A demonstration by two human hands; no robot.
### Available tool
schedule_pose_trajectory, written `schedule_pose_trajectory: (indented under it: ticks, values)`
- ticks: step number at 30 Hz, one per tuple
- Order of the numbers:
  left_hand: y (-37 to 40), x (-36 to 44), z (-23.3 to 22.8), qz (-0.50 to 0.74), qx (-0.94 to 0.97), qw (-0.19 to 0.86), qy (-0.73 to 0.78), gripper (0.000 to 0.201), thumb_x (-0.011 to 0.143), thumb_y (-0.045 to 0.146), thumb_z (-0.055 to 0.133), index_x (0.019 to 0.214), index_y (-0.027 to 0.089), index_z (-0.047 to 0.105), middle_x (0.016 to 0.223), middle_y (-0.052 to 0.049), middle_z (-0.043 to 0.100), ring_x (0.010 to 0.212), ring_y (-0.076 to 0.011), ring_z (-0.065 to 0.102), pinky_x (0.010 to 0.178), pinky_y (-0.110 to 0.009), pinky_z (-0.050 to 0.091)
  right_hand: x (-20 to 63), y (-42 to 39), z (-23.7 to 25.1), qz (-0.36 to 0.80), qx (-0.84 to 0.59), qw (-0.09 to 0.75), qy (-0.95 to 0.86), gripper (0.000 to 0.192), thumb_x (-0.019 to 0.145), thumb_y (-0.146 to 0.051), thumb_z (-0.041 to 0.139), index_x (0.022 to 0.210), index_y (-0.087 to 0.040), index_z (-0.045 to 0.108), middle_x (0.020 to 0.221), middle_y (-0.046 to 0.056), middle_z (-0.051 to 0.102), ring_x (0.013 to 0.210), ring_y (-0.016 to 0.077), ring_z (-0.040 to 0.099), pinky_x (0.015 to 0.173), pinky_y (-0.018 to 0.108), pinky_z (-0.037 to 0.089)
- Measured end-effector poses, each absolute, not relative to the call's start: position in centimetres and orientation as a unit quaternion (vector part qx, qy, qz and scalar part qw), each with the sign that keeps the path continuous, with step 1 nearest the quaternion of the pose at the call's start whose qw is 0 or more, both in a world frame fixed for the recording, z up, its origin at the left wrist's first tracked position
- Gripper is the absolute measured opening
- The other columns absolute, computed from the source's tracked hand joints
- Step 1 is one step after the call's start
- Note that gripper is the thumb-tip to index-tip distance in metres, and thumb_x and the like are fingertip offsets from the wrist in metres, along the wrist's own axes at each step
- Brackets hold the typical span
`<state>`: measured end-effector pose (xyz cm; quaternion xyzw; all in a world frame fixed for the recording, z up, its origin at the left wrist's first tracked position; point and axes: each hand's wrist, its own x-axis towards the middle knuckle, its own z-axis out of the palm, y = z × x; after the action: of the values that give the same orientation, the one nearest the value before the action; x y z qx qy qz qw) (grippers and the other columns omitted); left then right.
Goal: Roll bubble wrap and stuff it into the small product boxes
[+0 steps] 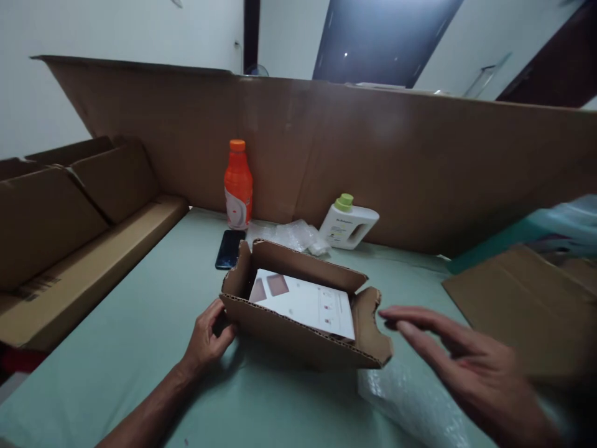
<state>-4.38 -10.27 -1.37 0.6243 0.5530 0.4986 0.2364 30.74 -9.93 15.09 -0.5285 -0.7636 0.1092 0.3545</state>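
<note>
Cardboard box sits open on the green worktop, pretty much dead centre in front of the person, with its long axis running left-to-right and tilting a bit away on the left end. Inside it lies a flat white card or leaflet with a couple of brownish squares printed on it. Left hand is right at the box's near-left corner, fingers curled onto the cardboard edge, so it's touching and pinching that corner. Right hand is open, fingers stretched flat and blurry, hovering just off the box's right end and not touching it as far as I can tell. So the left hand is the nearer one. Beyond the box: a dark phone, an orange bottle, crumpled plastic wrap and a white jug. Bubble wrap lies near-right of the box.
</note>
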Motion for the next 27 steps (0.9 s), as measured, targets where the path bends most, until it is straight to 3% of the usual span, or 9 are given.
schedule_pose_trajectory:
  ticks: [3, 7, 9, 11, 14, 19, 24, 27]
  values:
    - [-10.3, -4.1, -1.2, 0.503, 0.639, 0.218, 0.539, 0.020, 0.083, 0.034, 0.056, 0.091, 0.018, 0.064, 0.081, -0.005, 0.066, 0.074, -0.0207, 0.061, 0.065, -0.031, 0.051, 27.4, -7.0, 18.8, 0.087, -0.412, 0.323, -0.848, 0.022, 0.094, -0.034, 0.057, 0.106, -0.030, 0.074, 0.108, 0.003, 0.076, 0.098, 0.0224, 0.072, 0.086, 0.035, 0.059]
    - [-10.3, -3.9, -1.3, 0.504, 0.661, 0.184, 0.525, 0.017, 0.084, 0.030, 0.056, 0.094, 0.018, 0.062, 0.084, -0.005, 0.065, 0.075, -0.0198, 0.062, 0.067, -0.030, 0.051, 20.5, -3.2, 20.2, 0.125, -0.294, 0.079, -0.944, 0.043, 0.086, -0.032, 0.067, 0.129, -0.025, 0.067, 0.137, 0.009, 0.063, 0.122, 0.0303, 0.060, 0.100, 0.047, 0.051]
    - [-10.3, -3.9, -1.5, 0.503, 0.670, 0.178, 0.517, 0.016, 0.084, 0.028, 0.055, 0.095, 0.018, 0.061, 0.085, -0.005, 0.065, 0.076, -0.0197, 0.062, 0.067, -0.030, 0.052, 18.2, -2.3, 19.7, 0.129, -0.294, -0.030, -0.946, 0.061, 0.080, -0.031, 0.074, 0.139, -0.024, 0.060, 0.137, 0.013, 0.061, 0.121, 0.0344, 0.059, 0.100, 0.050, 0.050]
    - [-10.3, -3.7, -1.7, 0.505, 0.672, 0.178, 0.511, 0.017, 0.084, 0.025, 0.055, 0.097, 0.018, 0.062, 0.086, -0.005, 0.065, 0.077, -0.0197, 0.062, 0.067, -0.030, 0.052, 17.2, -2.2, 18.8, 0.122, -0.312, -0.078, -0.939, 0.064, 0.079, -0.027, 0.074, 0.141, -0.025, 0.057, 0.125, 0.013, 0.066, 0.113, 0.0343, 0.062, 0.095, 0.050, 0.050]
    - [-10.3, -3.5, -1.9, 0.511, 0.666, 0.192, 0.509, 0.021, 0.084, 0.022, 0.055, 0.103, 0.018, 0.062, 0.091, -0.007, 0.067, 0.081, -0.0201, 0.064, 0.071, -0.031, 0.053, 17.4, -3.0, 18.1, 0.100, -0.352, -0.085, -0.927, 0.059, 0.082, -0.027, 0.071, 0.139, -0.026, 0.056, 0.109, 0.011, 0.068, 0.102, 0.0328, 0.064, 0.087, 0.047, 0.051]
    - [-10.4, -3.1, -2.2, 0.503, 0.662, 0.223, 0.509, 0.019, 0.087, 0.021, 0.055, 0.103, 0.018, 0.065, 0.088, -0.005, 0.069, 0.079, -0.0182, 0.065, 0.072, -0.030, 0.053, 17.9, -3.4, 18.5, 0.106, -0.375, -0.100, -0.915, 0.054, 0.082, -0.027, 0.071, 0.134, -0.025, 0.059, 0.105, 0.010, 0.069, 0.097, 0.0293, 0.066, 0.083, 0.040, 0.052]
    - [-10.4, -3.2, -2.1, 0.500, 0.667, 0.209, 0.512, 0.020, 0.087, 0.023, 0.055, 0.102, 0.016, 0.066, 0.083, -0.005, 0.069, 0.075, -0.0176, 0.066, 0.069, -0.029, 0.054, 17.9, -3.2, 19.8, 0.106, -0.349, -0.116, -0.924, 0.058, 0.082, -0.025, 0.071, 0.139, -0.023, 0.057, 0.117, 0.013, 0.070, 0.104, 0.0304, 0.067, 0.088, 0.042, 0.054]
    - [-10.5, -3.4, -1.9, 0.490, 0.667, 0.214, 0.519, 0.020, 0.087, 0.026, 0.055, 0.100, 0.017, 0.067, 0.083, -0.005, 0.069, 0.074, -0.0176, 0.066, 0.067, -0.029, 0.054, 20.8, -4.7, 21.3, 0.088, -0.348, -0.004, -0.933, 0.049, 0.088, -0.034, 0.065, 0.137, -0.024, 0.060, 0.135, 0.012, 0.064, 0.117, 0.0294, 0.064, 0.093, 0.042, 0.054]
